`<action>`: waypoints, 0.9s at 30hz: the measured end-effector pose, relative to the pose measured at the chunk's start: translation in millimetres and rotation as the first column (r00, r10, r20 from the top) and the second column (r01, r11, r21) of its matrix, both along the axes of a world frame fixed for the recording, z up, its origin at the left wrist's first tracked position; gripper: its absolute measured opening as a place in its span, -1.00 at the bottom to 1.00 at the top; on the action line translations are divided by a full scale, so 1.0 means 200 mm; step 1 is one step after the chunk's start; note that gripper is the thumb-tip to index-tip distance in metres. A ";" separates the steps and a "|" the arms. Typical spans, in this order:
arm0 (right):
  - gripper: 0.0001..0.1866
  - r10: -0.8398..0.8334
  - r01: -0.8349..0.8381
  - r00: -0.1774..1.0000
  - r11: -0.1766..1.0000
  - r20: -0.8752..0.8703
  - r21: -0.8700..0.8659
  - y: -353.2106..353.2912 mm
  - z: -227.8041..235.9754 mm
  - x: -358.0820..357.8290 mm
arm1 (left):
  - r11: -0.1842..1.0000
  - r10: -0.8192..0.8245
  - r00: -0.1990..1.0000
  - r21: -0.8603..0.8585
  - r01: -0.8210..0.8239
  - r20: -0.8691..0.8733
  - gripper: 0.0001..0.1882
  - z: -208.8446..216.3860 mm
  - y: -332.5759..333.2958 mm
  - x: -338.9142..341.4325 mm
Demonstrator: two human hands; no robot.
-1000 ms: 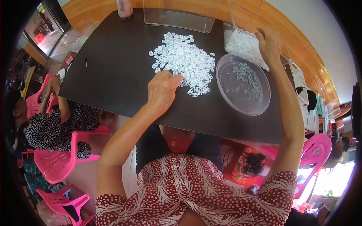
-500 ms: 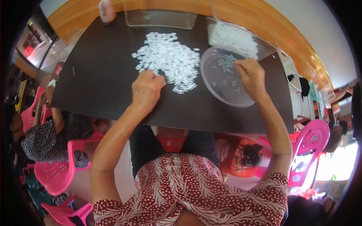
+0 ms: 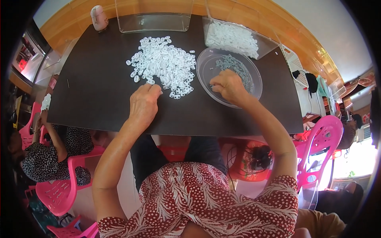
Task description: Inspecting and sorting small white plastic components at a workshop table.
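Observation:
A heap of small white plastic pieces with holes lies on the dark table. At its near edge is my left hand, fingers curled together; a pale bit shows by the fingertips, too small to name. To the right stands a round clear plastic dish with many tiny grey screw-like pieces in it. Over the dish's near left part hovers my right hand, thumb and fingers pinched. Whatever sits in that pinch is hidden or too small to make out.
Behind the dish, a clear box holds more white pieces. Another clear box stands at the far edge, with a pink bottle left of it. A person sits at the left near pink chairs.
My right hand has moved left across the dish, away from the grey pieces. My left hand has drawn back slightly from the white heap. The whole view has shifted a little.

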State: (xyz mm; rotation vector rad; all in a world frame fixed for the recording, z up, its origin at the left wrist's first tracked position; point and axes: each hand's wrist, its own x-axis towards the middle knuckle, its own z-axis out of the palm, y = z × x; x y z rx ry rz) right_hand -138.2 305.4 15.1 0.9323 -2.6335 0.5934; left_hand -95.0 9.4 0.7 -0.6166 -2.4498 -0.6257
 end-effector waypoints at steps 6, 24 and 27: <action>-0.94 -0.069 0.068 0.990 0.998 0.122 0.013 -0.02 0.01 -0.03 | 0.953 -0.129 0.976 0.295 0.073 0.177 -0.96 0.03 0.00 0.10; -0.92 -0.086 0.067 0.976 0.993 0.202 0.096 -0.06 0.04 -0.04 | 0.500 -0.435 0.764 0.834 -0.235 0.476 -0.92 0.04 0.04 0.23; -0.90 -0.144 0.149 0.939 0.989 0.313 0.006 -0.05 0.06 -0.04 | 0.482 -0.462 0.739 0.838 -0.256 0.491 -0.92 0.05 0.04 0.23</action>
